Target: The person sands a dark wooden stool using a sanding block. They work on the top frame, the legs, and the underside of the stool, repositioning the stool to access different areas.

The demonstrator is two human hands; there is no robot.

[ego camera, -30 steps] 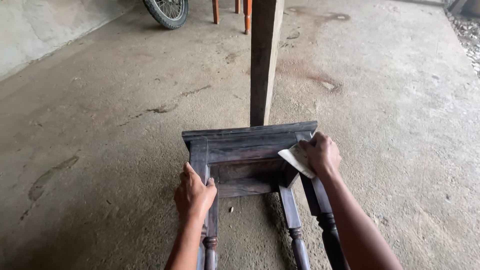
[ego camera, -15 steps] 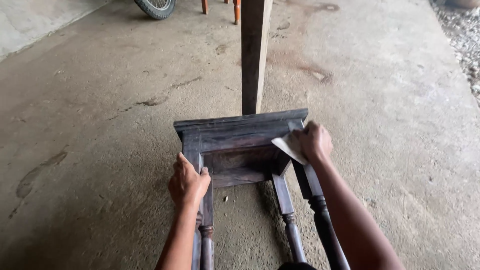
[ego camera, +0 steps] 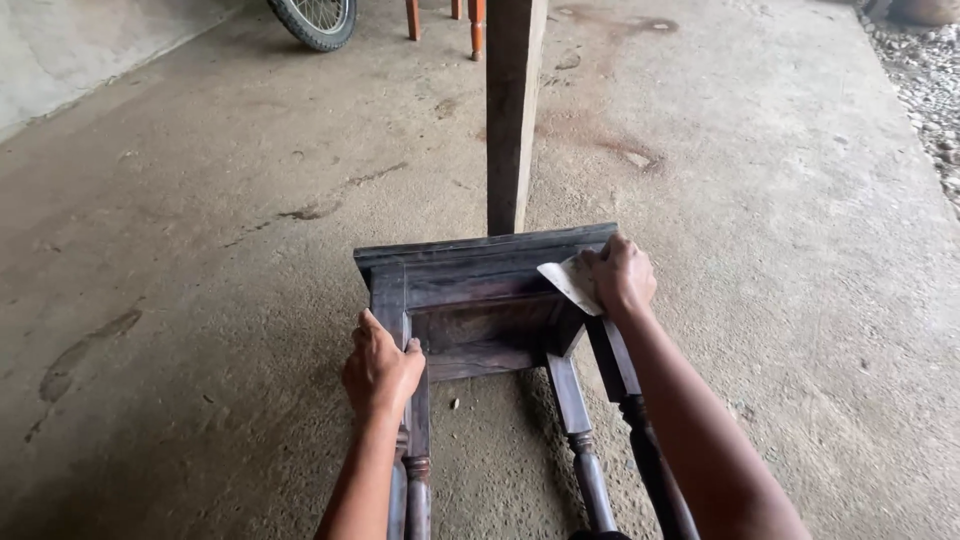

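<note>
Sanding the dark table
The right hand (ego camera: 620, 278) had slid the sandpaper (ego camera: 568, 283) slightly along the table (ego camera: 470, 275), toward three o'clock, fingers pressed on it; the left hand (ego camera: 380, 368) stayed clamped round a leg (ego camera: 415, 400).

Soft even daylight, no glare; faint shadows; sharp focus; slight wide-angle stretch at edges.

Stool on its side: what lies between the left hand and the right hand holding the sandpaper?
In the head view, the stool's dark apron rail and open underside frame span the gap between the left hand and the right hand pressing the sandpaper; bare concrete floor shows through below.
</note>
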